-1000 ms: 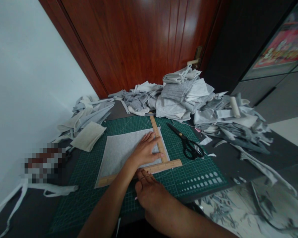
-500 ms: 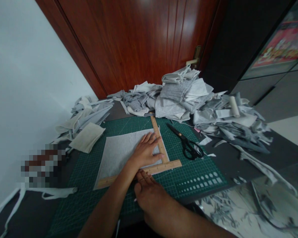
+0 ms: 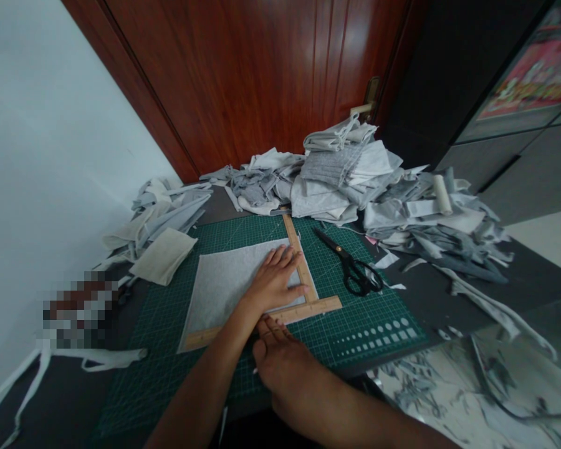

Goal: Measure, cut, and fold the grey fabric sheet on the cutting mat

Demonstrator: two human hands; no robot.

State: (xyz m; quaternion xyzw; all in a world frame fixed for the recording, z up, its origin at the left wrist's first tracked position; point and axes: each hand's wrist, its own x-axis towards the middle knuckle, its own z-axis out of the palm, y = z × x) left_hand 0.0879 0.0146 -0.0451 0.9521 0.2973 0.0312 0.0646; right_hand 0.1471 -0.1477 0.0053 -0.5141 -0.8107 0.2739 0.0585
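Observation:
A rectangle of light grey cloth (image 3: 224, 277) lies flat on the green cutting mat (image 3: 168, 318). Two wooden rulers cross on its right side: one upright ruler (image 3: 290, 229) and one horizontal ruler (image 3: 325, 305) along the near edge. My left hand (image 3: 275, 277) is spread palm-down, pressing on the cloth and the upright ruler. Below it, my right hand (image 3: 285, 358) is closed, its fingertips against the horizontal ruler's near edge under my left wrist. A small pale tip shows by its thumb; what it holds is mostly hidden. Black scissors (image 3: 355, 272) rest to the right.
Piles of grey and white cloth (image 3: 336, 168) stand along the back, with more cloth scraps (image 3: 430, 218) at right. Folded cloth (image 3: 166, 255) lies left of the mat. White strips (image 3: 103, 357) hang near the left edge. Scraps litter the floor (image 3: 416, 386) at lower right.
The view has shifted slightly. My hands, the rulers and the cloth stay in nearly the same places.

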